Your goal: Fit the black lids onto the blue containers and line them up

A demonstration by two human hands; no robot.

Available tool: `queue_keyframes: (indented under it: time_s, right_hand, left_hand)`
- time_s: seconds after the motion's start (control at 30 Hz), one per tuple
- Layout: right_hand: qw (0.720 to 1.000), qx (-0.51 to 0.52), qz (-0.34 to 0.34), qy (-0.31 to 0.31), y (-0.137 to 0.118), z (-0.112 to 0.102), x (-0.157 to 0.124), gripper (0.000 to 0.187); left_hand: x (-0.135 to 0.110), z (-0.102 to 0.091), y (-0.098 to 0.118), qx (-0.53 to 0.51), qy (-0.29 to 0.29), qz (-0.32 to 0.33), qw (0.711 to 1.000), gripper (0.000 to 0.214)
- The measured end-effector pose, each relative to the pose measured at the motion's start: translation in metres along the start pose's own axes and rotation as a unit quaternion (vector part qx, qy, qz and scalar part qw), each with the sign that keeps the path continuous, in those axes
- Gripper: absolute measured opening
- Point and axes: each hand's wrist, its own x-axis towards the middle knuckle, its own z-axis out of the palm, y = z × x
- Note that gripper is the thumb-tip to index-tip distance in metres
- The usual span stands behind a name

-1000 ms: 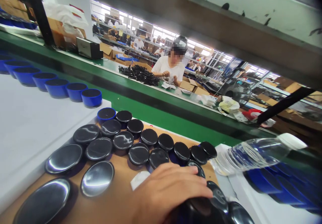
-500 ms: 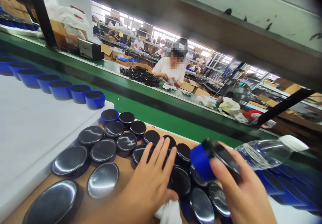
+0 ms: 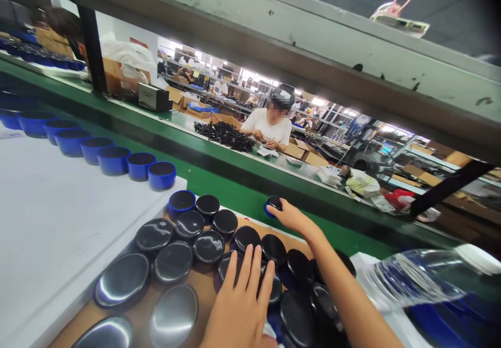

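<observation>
Blue tin point(image 3: 273, 205) now out on the green belt point(image 3: 235, 194) in right-hand point(image 3: 291, 216) grip, left hand point(image 3: 245, 298) flat, released.

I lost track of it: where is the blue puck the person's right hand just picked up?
In the head view, the blue puck sits at centre, on the green conveyor belt just beyond the cardboard tray of black-topped pucks, under the right hand.
</observation>
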Motion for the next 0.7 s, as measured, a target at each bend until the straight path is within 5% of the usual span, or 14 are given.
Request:
queue_keyframes:
  time_s: [0.1, 0.2, 0.27, 0.4, 0.57, 0.63, 0.7]
  right_hand:
    - [0.992, -0.022, -0.068, -0.102, -0.012, -0.018, -0.049, 0.038]
    - [0.976, 0.003, -0.13, -0.176, -0.013, -0.02, -0.089, 0.069]
    - [0.974, 0.034, -0.16, -0.16, -0.006, -0.012, -0.099, 0.078]
    - [0.978, 0.101, -0.163, -0.078, 0.013, -0.005, -0.097, 0.058]
    - [0.978, 0.177, -0.108, 0.022, 0.024, -0.017, -0.125, 0.066]
    - [0.941, 0.325, -0.085, -0.037, 0.025, -0.015, -0.147, 0.066]
    - [0.86, 0.491, -0.075, -0.115, 0.025, -0.008, -0.166, 0.06]
  left_hand:
    - [0.0, -0.007, -0.005, 0.002, -0.002, 0.011, 1.0, 0.086]
    - [0.003, -0.023, -0.009, -0.058, -0.077, -0.006, 0.995, 0.092]
    - [0.006, -0.033, -0.01, -0.112, -0.128, -0.022, 0.985, 0.096]
    - [0.011, -0.042, -0.01, -0.149, -0.14, -0.053, 0.977, 0.105]
    - [0.012, -0.043, -0.011, -0.157, 0.031, -0.011, 0.987, 0.116]
    - [0.011, -0.05, -0.014, -0.28, 0.084, -0.008, 0.956, 0.116]
    - [0.011, -0.062, -0.017, -0.408, 0.069, -0.016, 0.91, 0.096]
